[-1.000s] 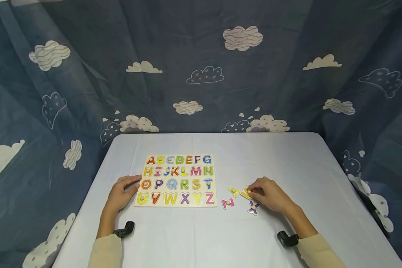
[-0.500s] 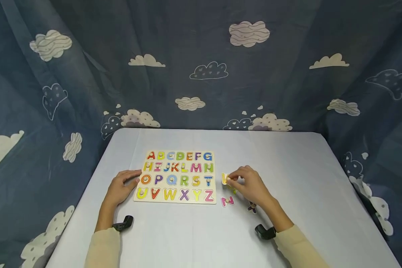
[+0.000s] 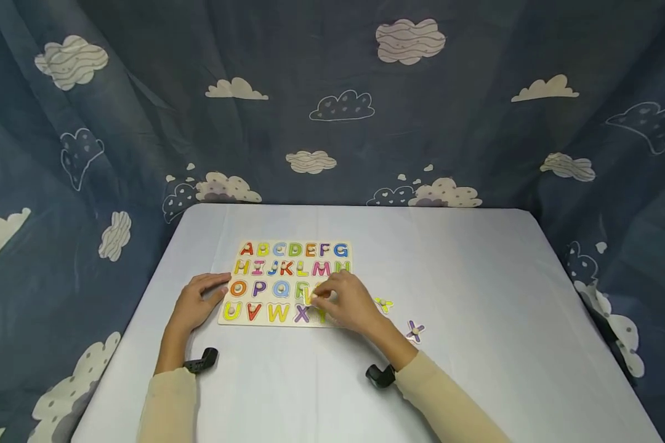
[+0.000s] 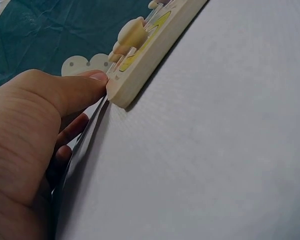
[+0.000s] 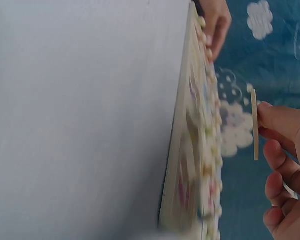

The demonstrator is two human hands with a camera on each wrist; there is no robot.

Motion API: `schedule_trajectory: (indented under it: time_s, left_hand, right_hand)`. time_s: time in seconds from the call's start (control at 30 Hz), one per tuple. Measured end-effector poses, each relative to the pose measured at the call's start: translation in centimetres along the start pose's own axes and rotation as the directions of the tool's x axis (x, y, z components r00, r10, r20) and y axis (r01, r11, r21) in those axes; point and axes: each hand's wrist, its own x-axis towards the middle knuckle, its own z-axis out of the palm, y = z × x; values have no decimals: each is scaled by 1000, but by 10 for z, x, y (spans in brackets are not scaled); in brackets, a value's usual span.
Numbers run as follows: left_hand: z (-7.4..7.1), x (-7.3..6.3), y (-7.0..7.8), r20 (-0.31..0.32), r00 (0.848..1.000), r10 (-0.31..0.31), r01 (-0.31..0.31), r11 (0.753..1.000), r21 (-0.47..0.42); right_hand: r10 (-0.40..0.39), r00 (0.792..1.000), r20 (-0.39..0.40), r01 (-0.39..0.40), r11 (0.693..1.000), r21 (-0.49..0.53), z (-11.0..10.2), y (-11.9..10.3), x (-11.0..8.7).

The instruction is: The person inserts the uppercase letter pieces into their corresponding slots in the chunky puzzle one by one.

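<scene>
My right hand [image 3: 346, 298] pinches a yellow letter puzzle piece [image 3: 307, 296] over the lower right part of the wooden alphabet board [image 3: 270, 289]. Seen edge-on in the right wrist view, the piece [image 5: 255, 125] stands apart from the knobbed board [image 5: 177, 130], between thumb and fingers. Knobbed letters fill the upper rows of the board; the W, X and Y spots at the bottom show flat printed letters. My left hand [image 3: 196, 301] rests at the board's left edge, its thumb [image 4: 85, 90] touching the board's corner in the left wrist view.
Right of the board, a yellow-green Y piece [image 3: 383, 305] and a purple X piece [image 3: 415, 331] lie loose on the white-covered table [image 3: 487, 277]. A dark cloud-print cloth [image 3: 332, 61] hangs behind. My right hand and forearm hide the board's lower right corner.
My right hand has lifted the yellow piece from among the loose letters and carried it left, over the board. The left hand has stayed at the board's edge. The head view has tilted slightly.
</scene>
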Motion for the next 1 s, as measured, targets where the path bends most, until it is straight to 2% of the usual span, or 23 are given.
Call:
schedule_trajectory:
  time_s: [0.13, 0.23, 0.3, 0.47, 0.6, 0.7, 0.8, 1.0]
  left_hand:
    - [-6, 12, 3, -29, 999, 43, -43, 999, 7]
    - [-7, 15, 4, -31, 999, 43, -43, 999, -2]
    - [-5, 13, 3, -28, 999, 25, -26, 1000, -9]
    - [2, 5, 0, -2, 1000, -6, 6, 1000, -2]
    - [3, 5, -3, -26, 999, 25, -25, 1000, -11]
    - [4, 3, -7, -37, 999, 25, -26, 1000, -16]
    - [2, 11, -1, -26, 1000, 12, -12, 1000, -14]
    - [3, 5, 1, -4, 1000, -1, 1, 1000, -14]
  right_hand:
    - [-38, 999, -3, 38, 999, -12, 14, -14, 21]
    - [-53, 998, 18, 54, 998, -18, 26, -22, 33]
    - [-68, 997, 47, 69, 997, -19, 35, -26, 37]
    - [-42, 991, 125, 44, 999, -15, 58, -29, 34]
    - [-2, 992, 122, 6, 999, -32, 73, -28, 35]
    - [18, 992, 124, -13, 999, -42, 81, -28, 35]
    - [26, 991, 129, -21, 999, -33, 77, -26, 40]
    - [21, 986, 166, -20, 1000, -7, 77, -25, 31]
